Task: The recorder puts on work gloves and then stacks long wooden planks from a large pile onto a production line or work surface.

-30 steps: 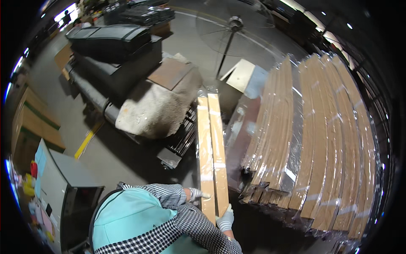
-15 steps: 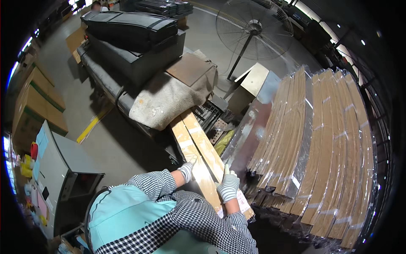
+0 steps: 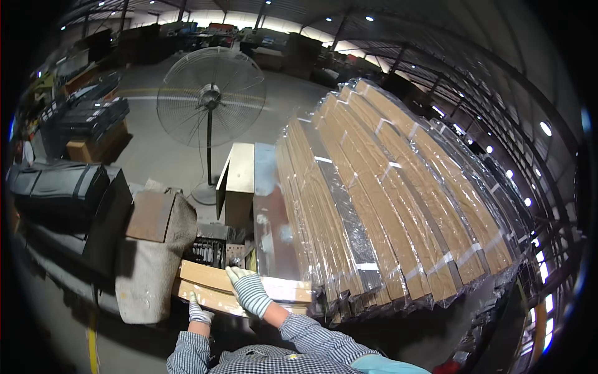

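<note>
Two long flat wood-coloured strips lie side by side crosswise before me: a far strip (image 3: 202,274) and a near strip (image 3: 215,301). Pale label-like patches show toward their right part. My left hand (image 3: 198,310), in a striped white glove, grips the front edge of the near strip, its thumb on top. My right hand (image 3: 251,293), gloved alike, reaches over the pair with its fingertips at the far strip's back edge. Its palm hides part of both strips. At their left end the strips meet a grey felt-like cloth (image 3: 146,274).
A brown plate (image 3: 151,215) rests on the cloth. Plastic-wrapped bundles of tan strips (image 3: 386,206) are stacked at right. Behind stand a metal box (image 3: 240,190) and a pedestal fan (image 3: 210,96). Black wrapped bundles (image 3: 59,190) lie at left.
My view has swung to the right and up. The strips, which pointed away from me, now lie crosswise; both hands still hold them, the right now reaching across the top.
</note>
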Available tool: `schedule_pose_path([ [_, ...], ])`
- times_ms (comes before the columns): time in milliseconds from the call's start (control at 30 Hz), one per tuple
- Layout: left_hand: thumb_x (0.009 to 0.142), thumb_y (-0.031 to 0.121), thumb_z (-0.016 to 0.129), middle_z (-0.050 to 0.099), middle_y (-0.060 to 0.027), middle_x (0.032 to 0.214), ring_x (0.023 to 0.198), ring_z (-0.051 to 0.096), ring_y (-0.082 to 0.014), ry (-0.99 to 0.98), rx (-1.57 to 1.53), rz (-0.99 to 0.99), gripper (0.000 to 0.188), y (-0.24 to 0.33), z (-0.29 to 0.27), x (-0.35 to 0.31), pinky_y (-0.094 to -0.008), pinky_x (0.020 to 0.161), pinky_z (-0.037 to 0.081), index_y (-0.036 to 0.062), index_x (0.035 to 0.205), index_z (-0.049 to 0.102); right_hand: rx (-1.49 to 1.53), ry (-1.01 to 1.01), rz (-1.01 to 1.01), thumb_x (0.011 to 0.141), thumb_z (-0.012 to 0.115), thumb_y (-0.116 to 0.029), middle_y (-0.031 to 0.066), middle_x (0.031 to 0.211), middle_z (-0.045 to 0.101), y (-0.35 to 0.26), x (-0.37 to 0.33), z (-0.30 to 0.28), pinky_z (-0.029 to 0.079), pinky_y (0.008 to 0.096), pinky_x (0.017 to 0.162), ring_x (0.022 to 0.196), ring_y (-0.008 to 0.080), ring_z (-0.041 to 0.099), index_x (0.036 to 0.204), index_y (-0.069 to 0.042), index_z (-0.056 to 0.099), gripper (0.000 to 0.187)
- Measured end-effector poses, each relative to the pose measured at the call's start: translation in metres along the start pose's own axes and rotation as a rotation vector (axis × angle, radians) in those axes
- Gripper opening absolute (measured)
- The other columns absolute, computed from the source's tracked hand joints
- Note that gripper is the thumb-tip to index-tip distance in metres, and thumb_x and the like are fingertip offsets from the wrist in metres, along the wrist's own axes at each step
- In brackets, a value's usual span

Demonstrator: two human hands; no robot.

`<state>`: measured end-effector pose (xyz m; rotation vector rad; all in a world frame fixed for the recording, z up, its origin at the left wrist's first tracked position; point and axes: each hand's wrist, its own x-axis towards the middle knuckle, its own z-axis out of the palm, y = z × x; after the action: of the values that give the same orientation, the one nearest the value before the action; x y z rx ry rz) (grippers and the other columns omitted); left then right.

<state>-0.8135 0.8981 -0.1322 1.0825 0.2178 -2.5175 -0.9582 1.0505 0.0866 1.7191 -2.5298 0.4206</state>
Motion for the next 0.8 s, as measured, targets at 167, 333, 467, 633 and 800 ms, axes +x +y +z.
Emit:
schedule_pose_path([
  [167,0.088,0.057,0.066,0.052,-0.0103,0.146,0.133,0.050,-0.0353,0.111,0.110,0.059,0.062,-0.009,0.026,0.043,-0.0576,0.109,0.041,0.0139,0.133,0.056,0.088,0.526,0.106,0.079,0.068,-0.020,0.0253,0.126,0.060,0.034,-0.017,-0.117,0.043,0.0523,0.104,0.118,0.0418,0.057,0.132,0.002,0.054,0.060],
  [333,0.092,0.045,0.066,0.066,-0.0182,0.118,0.110,0.063,-0.0395,-0.221,0.290,-0.360,0.041,-0.091,0.055,0.014,-0.0576,0.093,0.051,0.0075,0.108,0.062,-0.389,0.419,0.828,0.070,0.081,-0.025,0.0234,0.128,0.058,0.110,-0.135,-0.203,0.044,0.0515,0.103,0.120,0.0422,0.054,0.126,-0.001,0.060,0.064],
  [467,0.089,0.032,0.075,0.061,-0.0239,0.127,0.119,0.060,-0.0377,-0.318,0.410,-0.637,0.041,-0.168,0.115,-0.025,-0.0518,0.104,0.048,0.0029,0.113,0.059,-0.294,0.373,0.840,0.067,0.086,-0.029,0.0226,0.127,0.058,0.137,-0.172,-0.199,0.046,0.0498,0.101,0.117,0.0402,0.056,0.117,-0.001,0.061,0.063],
  [633,0.088,0.048,0.076,0.044,-0.0231,0.150,0.136,0.047,-0.0386,-0.609,0.769,-0.456,0.080,-0.217,0.208,-0.067,-0.0541,0.112,0.042,0.0077,0.147,0.039,0.316,0.604,0.786,0.071,0.086,-0.022,0.0240,0.116,0.061,0.131,-0.186,-0.184,0.052,0.0436,0.092,0.103,0.0340,0.062,0.131,0.005,0.052,0.074],
  [800,0.086,0.052,0.075,0.053,-0.0083,0.145,0.136,0.045,-0.0214,-0.746,1.034,-0.039,0.082,-0.210,0.251,-0.063,-0.0408,0.109,0.039,0.0062,0.147,0.045,0.019,0.403,0.861,0.081,0.080,-0.035,0.0316,0.119,0.060,0.150,-0.204,-0.161,0.048,0.0473,0.100,0.112,0.0436,0.059,0.139,0.009,0.045,0.081],
])
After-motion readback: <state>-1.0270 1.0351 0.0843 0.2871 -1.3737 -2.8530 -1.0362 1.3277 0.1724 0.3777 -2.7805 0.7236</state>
